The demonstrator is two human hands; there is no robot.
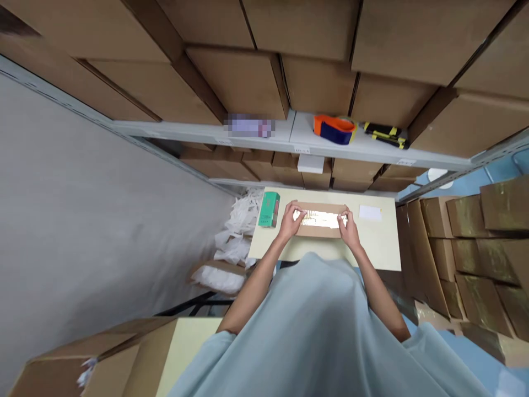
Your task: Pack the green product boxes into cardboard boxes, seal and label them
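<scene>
A small brown cardboard box [320,229] lies on a pale yellow table [384,248], with a shiny strip across its top. My left hand [291,218] grips the box's left end, fingers curled over the edge. My right hand [348,223] holds the right end the same way. A green box [269,209] stands just left of my left hand. A white card [370,213] lies to the right of my right hand.
A grey shelf [289,138] above the table carries an orange tape dispenser [334,129] and a black-and-yellow tool [386,135], with large cartons all around. White plastic bags [239,231] pile at the left. Stacked cartons [479,248] stand at the right.
</scene>
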